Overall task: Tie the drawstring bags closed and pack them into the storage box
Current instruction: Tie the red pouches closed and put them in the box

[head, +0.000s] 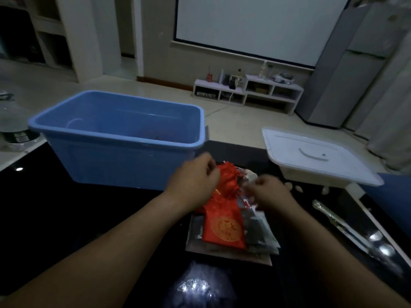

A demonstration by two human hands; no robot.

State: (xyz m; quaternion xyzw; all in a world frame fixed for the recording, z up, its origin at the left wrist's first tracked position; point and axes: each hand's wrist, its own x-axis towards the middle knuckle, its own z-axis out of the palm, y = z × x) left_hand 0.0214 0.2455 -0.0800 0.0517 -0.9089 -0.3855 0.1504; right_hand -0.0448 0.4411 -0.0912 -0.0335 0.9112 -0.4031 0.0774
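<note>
A red drawstring bag [224, 227] with a gold round emblem lies on a pile of grey and dark bags [260, 234] on the black table. Just beyond it sits a second, bunched-up red bag [229, 181]. My left hand [195, 178] is closed at the gathered top of that bag. My right hand [271, 192] is closed just to its right, seemingly pinching a thin cord; motion blur hides the cord. The blue storage box [120, 138] stands open behind my left hand, with something dark at its bottom.
The box's white lid [315, 156] lies at the right, overhanging the table edge. A shiny long wrapped object [347, 227] lies along the right side. A glittery item [195, 285] sits near the front edge. A flat brown board [229, 254] lies under the pile.
</note>
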